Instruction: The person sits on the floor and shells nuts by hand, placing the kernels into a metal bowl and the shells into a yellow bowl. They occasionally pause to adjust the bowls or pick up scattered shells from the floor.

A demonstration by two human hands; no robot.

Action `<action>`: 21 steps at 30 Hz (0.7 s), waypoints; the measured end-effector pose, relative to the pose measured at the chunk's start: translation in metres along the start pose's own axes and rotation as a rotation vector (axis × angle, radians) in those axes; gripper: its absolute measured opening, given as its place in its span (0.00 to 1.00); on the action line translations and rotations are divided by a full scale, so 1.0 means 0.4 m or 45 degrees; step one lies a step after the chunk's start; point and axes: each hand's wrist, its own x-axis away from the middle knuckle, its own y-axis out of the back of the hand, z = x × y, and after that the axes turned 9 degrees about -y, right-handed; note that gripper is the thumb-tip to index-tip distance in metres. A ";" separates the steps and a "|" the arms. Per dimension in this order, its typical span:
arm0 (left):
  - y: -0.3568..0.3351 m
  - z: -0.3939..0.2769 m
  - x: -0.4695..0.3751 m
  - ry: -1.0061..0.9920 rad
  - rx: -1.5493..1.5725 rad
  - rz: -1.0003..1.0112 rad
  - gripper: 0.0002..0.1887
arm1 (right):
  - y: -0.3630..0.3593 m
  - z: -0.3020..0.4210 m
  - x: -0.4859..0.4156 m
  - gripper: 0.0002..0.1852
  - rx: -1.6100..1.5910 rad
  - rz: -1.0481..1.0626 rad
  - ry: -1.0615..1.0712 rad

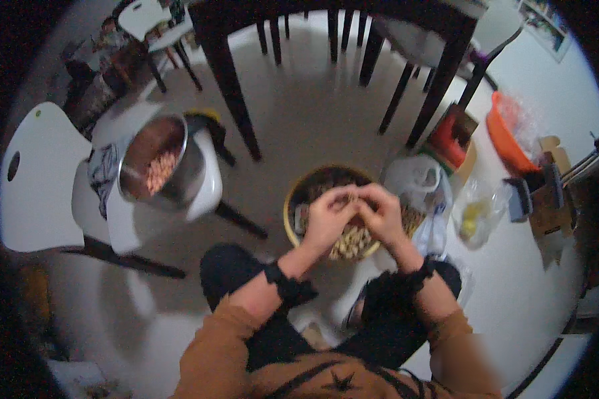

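Note:
My left hand (324,217) and my right hand (383,212) meet fingertip to fingertip above a round yellow-rimmed basin (288,212). Pinched between both sets of fingers is a small pale thing, apparently a peanut, mostly hidden by them. Unshelled peanuts (350,243) lie in the near part of the basin, below my hands. The far part looks dark, and its contents are blurred. To the left, a steel pot (184,174) stands tilted on a white chair (210,192), with pinkish shelled peanuts (160,172) inside it.
Dark table legs (237,109) rise ahead. Right of the basin are a translucent plastic bag (414,174), another bag with something yellow (474,219), a red box (449,137) and an orange basin (509,134). My knees flank the near side of the yellow-rimmed basin.

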 end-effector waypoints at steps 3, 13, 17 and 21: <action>0.012 -0.013 -0.015 0.339 0.545 0.084 0.14 | 0.001 -0.003 -0.014 0.06 -0.020 0.023 0.058; 0.038 0.032 -0.010 0.615 1.025 -0.019 0.11 | -0.008 0.003 0.001 0.08 -0.494 0.046 -0.430; 0.034 0.047 -0.015 0.532 1.353 0.029 0.06 | -0.009 -0.001 0.004 0.12 -0.924 0.108 -0.627; 0.022 0.037 -0.014 0.570 1.422 -0.094 0.10 | -0.016 -0.007 0.009 0.15 -1.195 0.133 -0.763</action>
